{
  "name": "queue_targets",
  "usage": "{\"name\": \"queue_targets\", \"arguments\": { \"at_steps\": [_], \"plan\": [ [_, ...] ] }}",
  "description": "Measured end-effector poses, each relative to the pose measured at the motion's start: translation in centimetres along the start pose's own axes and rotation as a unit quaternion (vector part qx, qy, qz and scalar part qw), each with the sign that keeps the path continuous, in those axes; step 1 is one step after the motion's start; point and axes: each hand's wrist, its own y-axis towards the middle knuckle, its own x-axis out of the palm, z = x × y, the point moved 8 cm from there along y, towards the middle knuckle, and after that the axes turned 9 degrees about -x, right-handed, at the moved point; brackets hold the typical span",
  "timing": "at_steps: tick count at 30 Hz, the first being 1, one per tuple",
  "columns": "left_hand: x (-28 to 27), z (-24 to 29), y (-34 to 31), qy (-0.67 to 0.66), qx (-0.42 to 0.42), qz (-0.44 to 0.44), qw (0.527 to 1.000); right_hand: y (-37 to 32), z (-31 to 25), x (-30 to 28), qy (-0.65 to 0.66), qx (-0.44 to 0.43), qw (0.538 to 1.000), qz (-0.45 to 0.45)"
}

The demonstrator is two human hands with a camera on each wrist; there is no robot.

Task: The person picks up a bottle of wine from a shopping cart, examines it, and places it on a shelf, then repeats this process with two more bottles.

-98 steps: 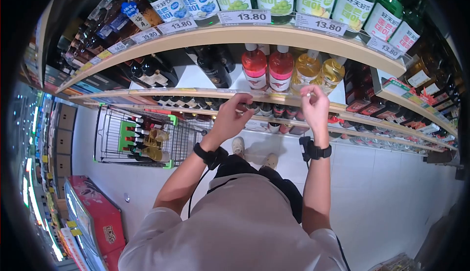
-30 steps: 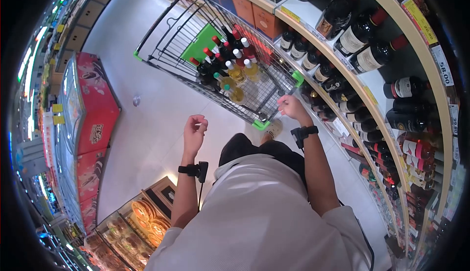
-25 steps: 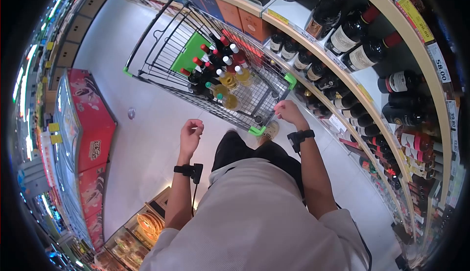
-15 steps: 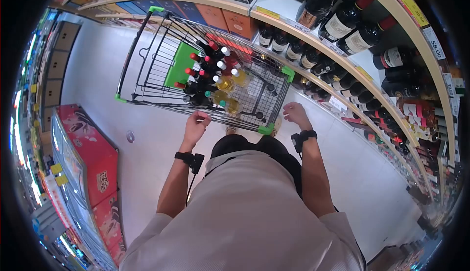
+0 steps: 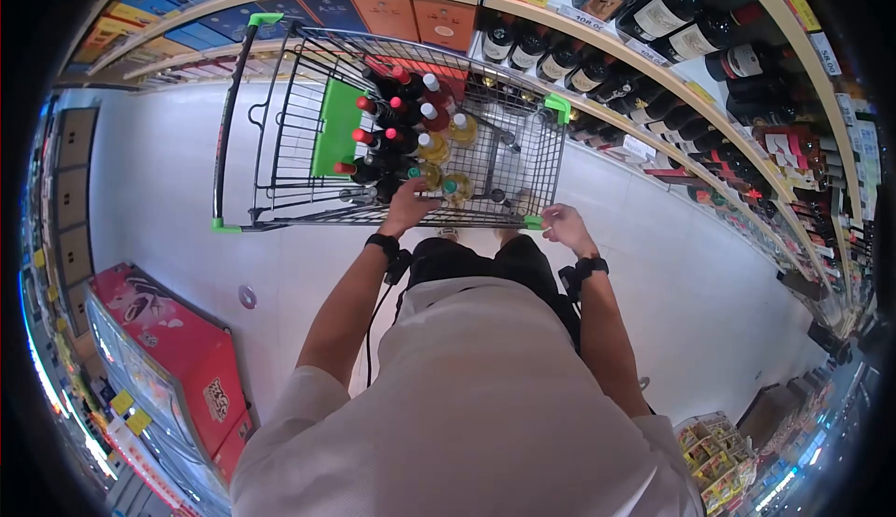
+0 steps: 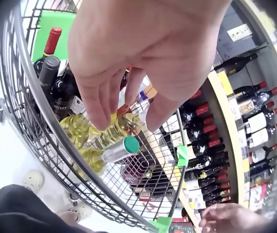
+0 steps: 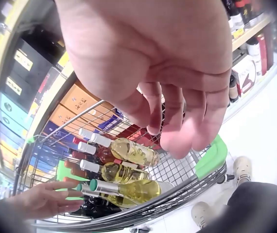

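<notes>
My left hand [image 5: 411, 207] reaches over the near rim of a wire shopping cart [image 5: 528, 158], fingers loosely bent and close to the bottles. Just below those fingers, in the left wrist view, is a bottle of pale yellow wine with a green cap [image 6: 110, 152]; nothing shows between fingers and thumb. A second green-capped bottle [image 5: 422, 175] stands beside it in the cart. By the green corner piece [image 7: 212, 158] at the cart's near end hangs my right hand [image 5: 567, 228], loosely curled and holding nothing.
White-capped yellow bottles [image 7: 133, 151] and dark red-capped bottles [image 5: 371, 136] crowd the cart near its green panel [image 5: 336, 134]. Shelves of wine [image 5: 672, 13] curve along the right. Boxed goods [image 5: 387, 15] line the shelf behind the cart. A red freezer [image 5: 187, 349] stands at left.
Both hands were before the shelf of pink and yellow bottles. The view has since turned left to the cart, now closer and squarer; my left hand has moved over its rim.
</notes>
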Motion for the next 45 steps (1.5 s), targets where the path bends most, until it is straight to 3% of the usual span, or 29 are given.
{"name": "queue_targets", "arguments": {
  "at_steps": [1, 3, 5, 9, 12, 13, 20, 24, 29, 33, 36, 38, 40, 41, 45],
  "plan": [
    [1.3, -2.9, 2.8, 0.02, 0.035, -0.009, 0.999, -0.2, 0.3, 0.1, -0.011, 0.012, 1.0, 0.017],
    [2.2, -3.6, 4.3, 0.071, 0.023, 0.012, 0.997, -0.6, -0.4, 0.2, -0.016, 0.004, 1.0, 0.026],
    [3.1, -1.9, 3.6, 0.107, 0.009, 0.047, 0.993, -1.2, -0.2, 0.4, -0.008, 0.001, 0.999, 0.034],
    [5.6, -1.9, 5.5, 0.131, 0.095, 0.032, 0.986, -2.4, 0.3, 0.9, 0.001, -0.004, 0.999, 0.042],
    [6.6, -1.9, 6.2, 0.141, 0.091, 0.032, 0.985, -3.8, 0.1, 1.0, 0.001, -0.01, 0.999, 0.052],
    [6.9, -1.6, 6.0, 0.152, 0.129, 0.05, 0.979, -4.4, -0.2, 0.9, -0.004, 0.006, 0.998, 0.054],
    [7.1, -0.4, 5.5, 0.136, 0.045, 0.049, 0.988, -4.9, 0.2, 0.1, -0.019, 0.015, 0.998, 0.058],
    [6.7, 1.3, 4.8, 0.123, 0.107, 0.076, 0.984, -4.1, -1.2, 0.7, -0.014, -0.01, 0.999, 0.042],
    [5.0, 5.8, 1.7, 0.124, 0.174, 0.06, 0.975, -0.6, -2.4, 2.0, -0.098, -0.091, 0.991, 0.006],
    [3.1, 11.4, -1.4, 0.056, 0.187, 0.027, 0.98, 0.6, -6.6, 3.6, -0.124, -0.132, 0.984, 0.002],
    [2.3, 15.4, -3.0, 0.016, 0.263, -0.001, 0.965, -1.1, -14.3, 4.9, -0.179, -0.332, 0.926, 0.018],
    [0.9, 19.7, -6.0, 0.025, 0.305, -0.009, 0.952, -1.7, -17.9, 5.7, -0.125, -0.31, 0.942, -0.03],
    [-0.7, 23.8, -9.1, 0.006, 0.359, -0.012, 0.933, -3.4, -22.3, 6.2, -0.121, -0.419, 0.9, -0.022],
    [-1.3, 25.4, -10.1, 0.014, 0.319, -0.04, 0.947, -3.6, -23.3, 6.2, -0.106, -0.426, 0.899, -0.017],
    [-3.7, 31.5, -13.3, -0.047, 0.385, -0.072, 0.919, -5.5, -27.5, 5.6, -0.048, -0.443, 0.895, 0.003]
  ]
}}
